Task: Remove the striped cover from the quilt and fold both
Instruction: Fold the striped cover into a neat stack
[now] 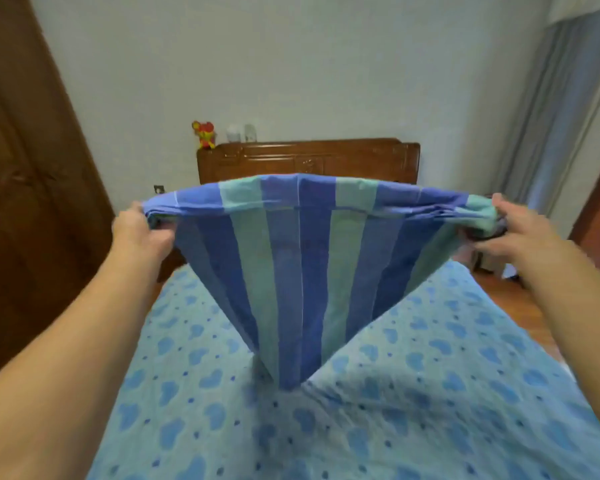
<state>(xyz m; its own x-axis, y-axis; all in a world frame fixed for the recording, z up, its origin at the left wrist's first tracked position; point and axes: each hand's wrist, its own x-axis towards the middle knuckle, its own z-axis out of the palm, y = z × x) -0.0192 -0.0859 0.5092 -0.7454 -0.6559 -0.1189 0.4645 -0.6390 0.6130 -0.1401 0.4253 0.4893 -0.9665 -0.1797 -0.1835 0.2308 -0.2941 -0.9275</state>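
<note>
Blue and teal stripes hang before me: the striped cover (302, 271), stretched between my hands above the bed (447, 393), its lower end touching the heart-print sheet. My left hand (139, 233) grips its top-left corner and my right hand (513, 233) clutches the bunched top-right corner. Beyond the cover stands the wooden headboard (309, 159), with a red toy (204, 134) on its left end.

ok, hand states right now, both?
Left hand: closed, gripping the left end of the striped cover.
Right hand: closed, gripping the cover's right end.
</note>
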